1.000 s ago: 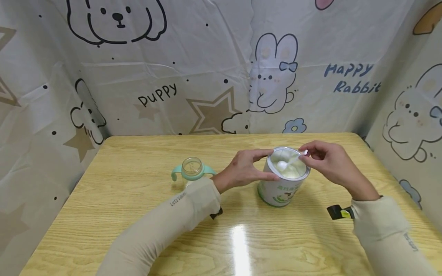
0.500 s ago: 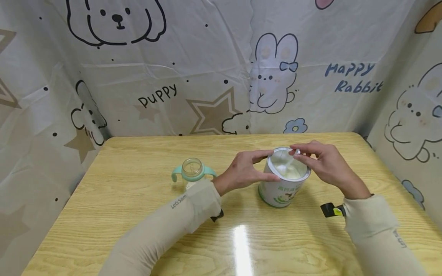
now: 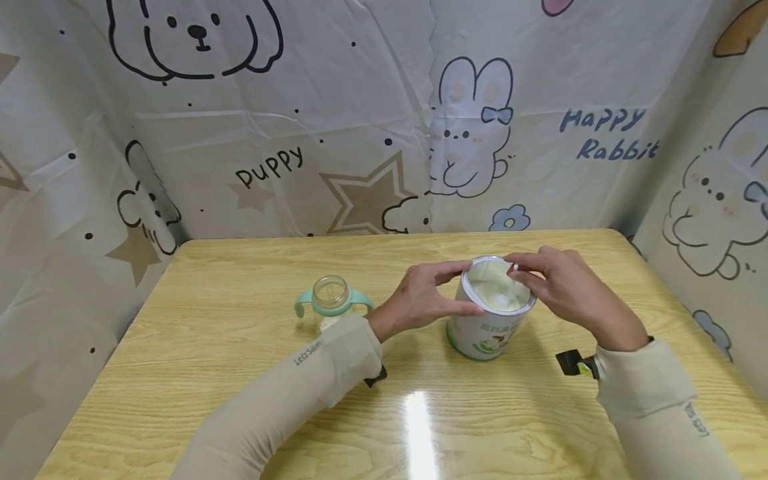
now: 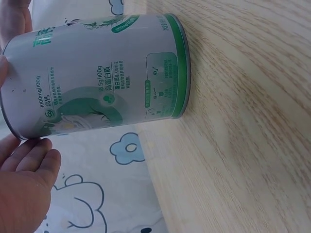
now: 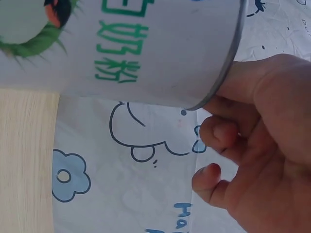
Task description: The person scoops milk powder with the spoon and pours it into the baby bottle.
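Note:
An open milk powder can (image 3: 487,333), white with green print, stands on the table. My left hand (image 3: 423,293) grips it near the top, thumb on the near side and fingers on the far side. With thumb and fingertips my right hand (image 3: 561,287) pinches the handle of a white scoop (image 3: 514,270), whose bowl is down in the pale powder. In the right wrist view, the can (image 5: 165,53) hides the scoop and those fingertips. Left of the can, a baby bottle (image 3: 331,297) with mint-green handles stands uncapped, pale contents inside, partly behind my left sleeve.
The wood-grain table (image 3: 210,313) stretches to the left and front of the can. A cloth backdrop (image 3: 360,100) with cartoon prints rises behind the table and at both sides.
My right hand has moved left over the can's mouth and tipped the scoop more upright, its bowl going deeper into the powder. The left hand keeps its grip on the can.

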Motion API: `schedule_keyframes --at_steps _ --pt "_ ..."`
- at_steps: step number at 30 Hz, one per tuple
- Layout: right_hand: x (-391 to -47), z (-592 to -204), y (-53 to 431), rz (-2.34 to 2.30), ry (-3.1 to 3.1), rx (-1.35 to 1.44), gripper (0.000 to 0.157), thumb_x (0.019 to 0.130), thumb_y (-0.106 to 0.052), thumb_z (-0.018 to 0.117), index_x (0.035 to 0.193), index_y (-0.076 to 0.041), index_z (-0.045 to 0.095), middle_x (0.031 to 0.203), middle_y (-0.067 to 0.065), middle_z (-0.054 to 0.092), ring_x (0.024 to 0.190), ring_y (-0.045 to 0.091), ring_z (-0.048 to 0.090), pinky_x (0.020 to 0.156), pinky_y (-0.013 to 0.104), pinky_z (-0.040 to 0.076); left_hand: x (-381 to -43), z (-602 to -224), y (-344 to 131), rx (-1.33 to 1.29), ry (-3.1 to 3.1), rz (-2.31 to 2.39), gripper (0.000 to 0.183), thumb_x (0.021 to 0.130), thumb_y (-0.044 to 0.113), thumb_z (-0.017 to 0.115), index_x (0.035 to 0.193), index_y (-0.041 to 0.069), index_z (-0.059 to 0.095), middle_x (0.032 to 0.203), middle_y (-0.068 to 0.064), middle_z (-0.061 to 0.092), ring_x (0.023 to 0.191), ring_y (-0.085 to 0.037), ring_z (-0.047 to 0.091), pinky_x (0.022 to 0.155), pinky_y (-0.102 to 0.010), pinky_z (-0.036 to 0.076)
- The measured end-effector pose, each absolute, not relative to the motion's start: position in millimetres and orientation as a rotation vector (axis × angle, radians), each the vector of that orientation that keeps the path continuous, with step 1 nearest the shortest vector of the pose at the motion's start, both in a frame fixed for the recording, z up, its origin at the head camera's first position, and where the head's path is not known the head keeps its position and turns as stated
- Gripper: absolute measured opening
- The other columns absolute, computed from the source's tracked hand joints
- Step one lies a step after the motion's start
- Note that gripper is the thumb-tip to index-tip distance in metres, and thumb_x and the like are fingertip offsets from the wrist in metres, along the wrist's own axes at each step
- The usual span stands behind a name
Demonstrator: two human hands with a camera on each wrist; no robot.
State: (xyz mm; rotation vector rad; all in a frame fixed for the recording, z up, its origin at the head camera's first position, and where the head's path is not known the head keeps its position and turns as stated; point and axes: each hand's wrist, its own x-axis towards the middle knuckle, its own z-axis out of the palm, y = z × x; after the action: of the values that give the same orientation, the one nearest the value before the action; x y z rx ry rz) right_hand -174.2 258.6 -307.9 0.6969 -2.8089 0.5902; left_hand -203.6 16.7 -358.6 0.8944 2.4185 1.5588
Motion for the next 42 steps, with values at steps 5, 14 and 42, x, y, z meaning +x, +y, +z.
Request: schedule_keyframes --at_steps 5,14,42 --pt "-171.8 -307.1 257.0 0.641 -2.835 0.672 0.026 0.095 -0.009 0.069 0.116 0.006 0.071 0.096 0.016 0.073 0.068 0.016 0.055 0.058 0.031 0.047 -203.1 -359.7 15.7 0.890 2.418 1.559 0.072 0.076 0.027 0.090 0.139 0.011 0.060 0.138 0.000 0.060 0.129 -0.013 0.054 0.105 -0.030 0.046" --pt "-165.3 -306.8 249.2 0.916 -2.856 0.613 0.018 0.093 -0.010 0.071 0.107 0.000 0.076 0.093 0.012 0.074 0.071 0.017 0.058 0.056 0.025 0.048 -202.6 -360.7 13.2 0.907 2.432 1.543 0.072 0.077 0.028 0.089 0.140 0.010 0.059 0.140 -0.001 0.058 0.130 -0.012 0.052 0.105 -0.025 0.045" --pt "-165.0 -310.8 272.5 1.014 -2.717 -0.083 0.046 0.098 -0.043 0.063 0.118 -0.003 0.070 0.090 0.006 0.076 0.068 0.004 0.057 0.055 0.027 0.038 -202.0 -357.8 16.2 0.856 2.382 1.581 0.074 0.075 0.029 0.090 0.141 0.013 0.059 0.140 0.002 0.058 0.130 -0.012 0.052 0.105 -0.025 0.045"
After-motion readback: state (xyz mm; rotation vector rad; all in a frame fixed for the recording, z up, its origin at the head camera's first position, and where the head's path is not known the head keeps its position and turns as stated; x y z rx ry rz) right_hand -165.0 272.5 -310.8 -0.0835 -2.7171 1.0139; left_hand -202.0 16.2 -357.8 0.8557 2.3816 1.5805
